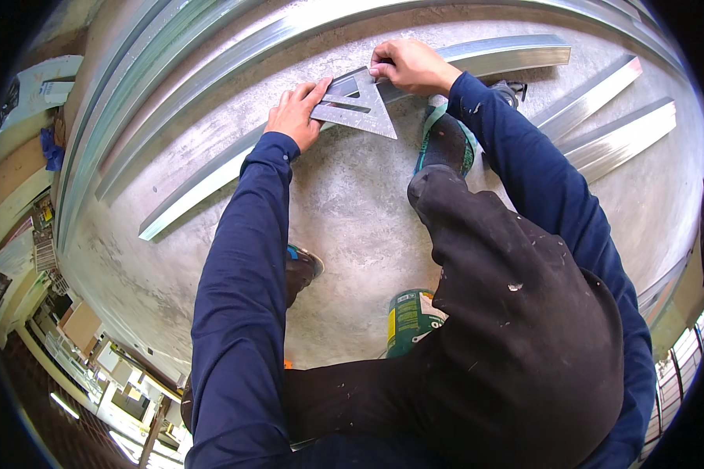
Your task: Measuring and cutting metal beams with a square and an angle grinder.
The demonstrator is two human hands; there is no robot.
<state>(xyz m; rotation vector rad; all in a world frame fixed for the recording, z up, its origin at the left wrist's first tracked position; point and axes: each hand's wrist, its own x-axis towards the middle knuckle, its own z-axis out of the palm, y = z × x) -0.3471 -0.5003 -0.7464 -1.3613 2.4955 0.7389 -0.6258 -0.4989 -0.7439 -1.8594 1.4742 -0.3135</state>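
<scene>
A silver triangular speed square [368, 116] lies across a long metal stud [203, 184] on the concrete floor. My left hand [297, 116] grips the square's left edge, fingers along its upper side and thumb tucked near the stud. At the square's upper corner is my right hand [411, 66], its thumb and forefinger pinched together. Whatever those fingertips hold, if anything, is too small to make out. Part of the stud is covered by the square and my right hand; its far right end [547, 55] shows beyond.
Two short metal pieces [590, 98] [626, 137] lie at the right. Long metal profiles [125, 102] curve along the left and far side. Between my legs stands a green can [405, 332]. My sandalled foot [447, 144] is close below my right hand. A small dark object [511, 92] sits beside my right sleeve.
</scene>
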